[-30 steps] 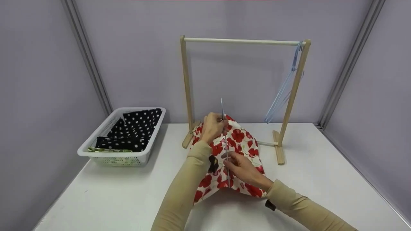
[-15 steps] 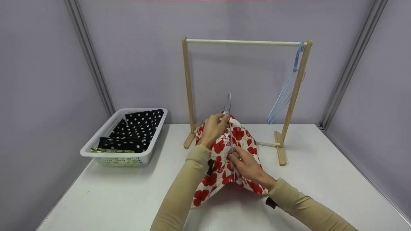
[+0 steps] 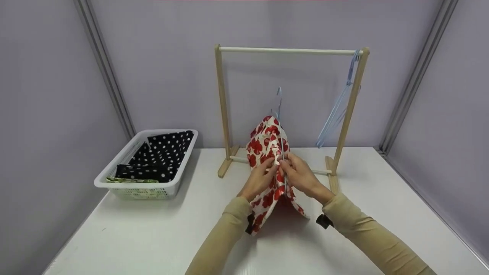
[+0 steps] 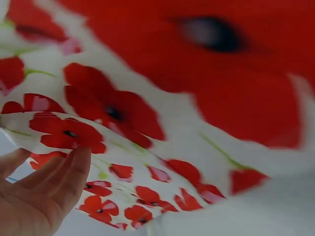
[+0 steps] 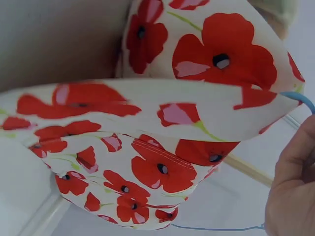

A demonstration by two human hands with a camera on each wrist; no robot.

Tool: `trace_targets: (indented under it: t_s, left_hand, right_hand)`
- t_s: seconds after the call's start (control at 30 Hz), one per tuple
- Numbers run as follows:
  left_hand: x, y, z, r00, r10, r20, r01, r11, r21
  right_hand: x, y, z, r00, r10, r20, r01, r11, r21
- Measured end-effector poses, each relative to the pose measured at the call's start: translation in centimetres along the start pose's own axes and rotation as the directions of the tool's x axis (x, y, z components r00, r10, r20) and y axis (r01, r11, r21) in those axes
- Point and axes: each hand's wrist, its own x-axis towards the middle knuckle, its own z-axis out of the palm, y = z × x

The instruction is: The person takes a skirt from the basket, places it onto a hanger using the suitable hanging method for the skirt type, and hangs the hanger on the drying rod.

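In the head view, a white cloth with red poppies [image 3: 258,147] hangs draped over a pale blue wire hanger [image 3: 279,105], the hook pointing up. My left hand [image 3: 261,178] pinches the cloth close beside the wire. The left wrist view has that hand [image 4: 44,194] at lower left, fingertips against the cloth [image 4: 115,105]. Facing it, my right hand [image 3: 302,175] grips the hanger's near side. In the right wrist view, the blue wire [image 5: 295,96] runs from the cloth's corner [image 5: 256,110] into the right hand [image 5: 295,182].
Behind the cloth stands a wooden rack [image 3: 222,103] with a white top rail [image 3: 286,50]. Blue hangers [image 3: 336,110] hang at its right end. A white basket [image 3: 139,185] on the left holds black polka-dot cloth [image 3: 164,152] and something green. Grey walls enclose the white table [image 3: 160,236].
The hanger and cloth have risen, and the cloth has swung narrower. My left hand has come down from near the hanger's neck to beside my right hand, which has moved up and slightly right.
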Motion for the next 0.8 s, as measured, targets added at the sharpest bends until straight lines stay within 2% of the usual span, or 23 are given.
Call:
trace_targets:
  t_s: [0.23,0.33,0.43,0.5,0.57,0.6,0.67,0.73,0.8]
  left_hand:
    - [-1.4,-0.6,1.1,0.990,0.029,0.140,-0.021,0.998,-0.060]
    - [-2.0,-0.4,1.3,0.979,0.006,0.204,0.001,0.999,-0.036]
    - [-2.3,-0.1,1.5,0.964,0.005,0.264,-0.009,1.000,0.016]
    - [-2.5,0.2,1.7,0.952,0.028,0.306,-0.040,0.999,0.032]
    - [-2.6,0.6,2.1,0.946,0.063,0.318,-0.078,0.996,0.035]
    - [-2.7,0.8,2.4,0.949,0.072,0.307,-0.088,0.995,0.039]
    - [-2.8,1.5,3.1,0.967,0.078,0.242,-0.094,0.994,0.055]
    - [-2.8,2.3,3.8,0.992,0.050,0.119,-0.058,0.996,0.068]
    - [-2.7,3.0,4.5,1.000,-0.003,-0.014,0.004,0.997,0.071]
  right_hand:
    - [2.0,-1.1,-1.6,1.000,0.020,0.003,-0.020,1.000,0.018]
    - [2.8,-1.7,-2.2,1.000,0.019,-0.012,-0.019,1.000,-0.013]
    - [3.5,-2.2,-2.6,0.999,0.028,-0.030,-0.029,0.999,-0.027]
    - [3.9,-2.5,-2.8,0.998,0.033,-0.046,-0.034,0.999,-0.028]
    - [4.3,-2.8,-3.0,0.997,0.038,-0.064,-0.039,0.999,-0.013]
    - [4.5,-3.0,-3.1,0.997,0.037,-0.072,-0.038,0.999,-0.012]
    - [4.8,-3.4,-3.2,0.995,0.047,-0.087,-0.046,0.999,0.008]
    - [5.0,-3.8,-3.1,0.994,0.053,-0.094,-0.050,0.998,0.031]
    - [5.2,-4.1,-3.1,0.994,0.053,-0.097,-0.049,0.998,0.045]
